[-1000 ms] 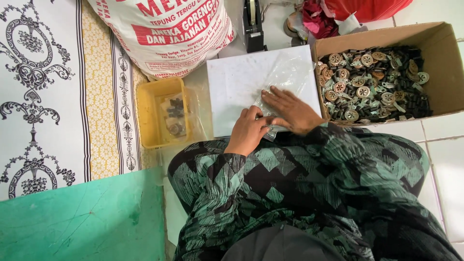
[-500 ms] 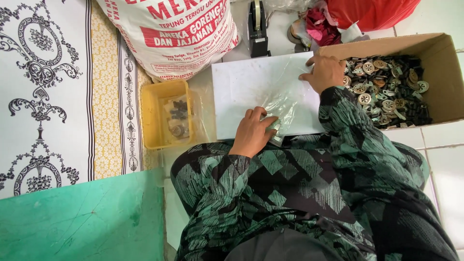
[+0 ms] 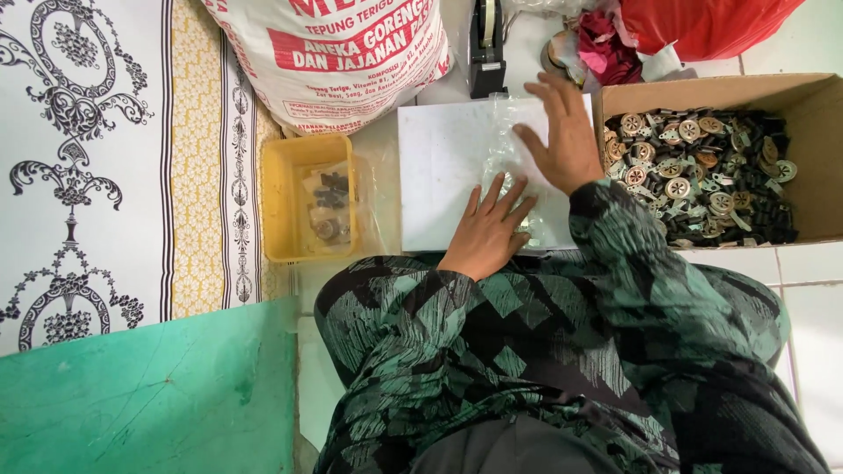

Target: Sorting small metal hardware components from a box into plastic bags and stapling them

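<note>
A clear plastic bag point(image 3: 511, 156) lies on a white board point(image 3: 439, 175) in front of me. My left hand point(image 3: 488, 230) presses flat on the bag's near end, fingers spread. My right hand point(image 3: 562, 133) lies flat and open on the bag's far part, beside the cardboard box point(image 3: 817, 96). The box holds several small round and dark parts point(image 3: 702, 175). Neither hand grips anything.
A yellow tray point(image 3: 285, 197) with a few small parts sits left of the board. A large printed sack point(image 3: 334, 53) and a black tape dispenser point(image 3: 486, 39) stand behind it. A red bag point(image 3: 702, 26) is at the far right, a green board point(image 3: 149, 395) near left.
My right hand went from the bag to the box edge, then came back flat onto the bag. My left hand opened from a pinch to a flat press.
</note>
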